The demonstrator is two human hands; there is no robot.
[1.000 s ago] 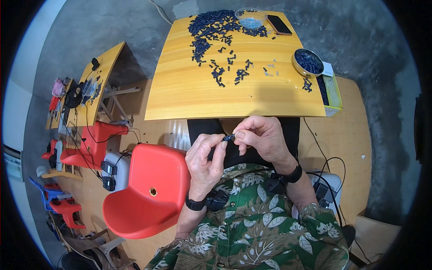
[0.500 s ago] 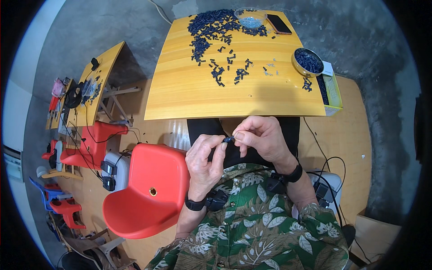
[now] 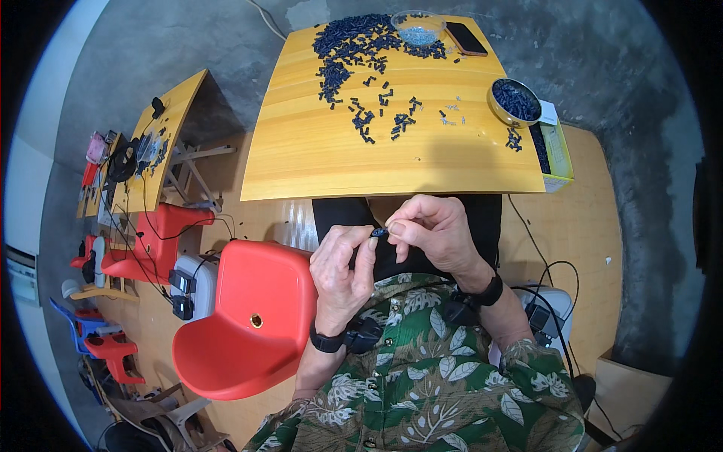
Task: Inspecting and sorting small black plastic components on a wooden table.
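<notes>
Over my lap, just off the table's near edge, my left hand (image 3: 343, 264) pinches a small black cylindrical piece (image 3: 379, 233) between thumb and fingers. My right hand (image 3: 435, 232) meets it from the other side, thumb and forefinger pressed together at the piece's end. Whether a second tiny part sits in the right fingertips is too small to see. On the wooden table (image 3: 301, 166) lie many similar black pieces (image 3: 350, 41), heaped at the far left and scattered toward the middle. A few tiny clear pieces (image 3: 449, 120) lie right of them.
A clear bowl (image 3: 419, 29) with small bluish parts and a phone (image 3: 467, 39) stand at the far edge. A metal bowl (image 3: 515, 103) of black pieces sits at the right, by a yellow box (image 3: 556, 154). A red chair (image 3: 248, 316) stands at my left.
Both hands stay almost in place, still meeting at the black piece. The right fingertips have shifted slightly left, closer to the left ones.
</notes>
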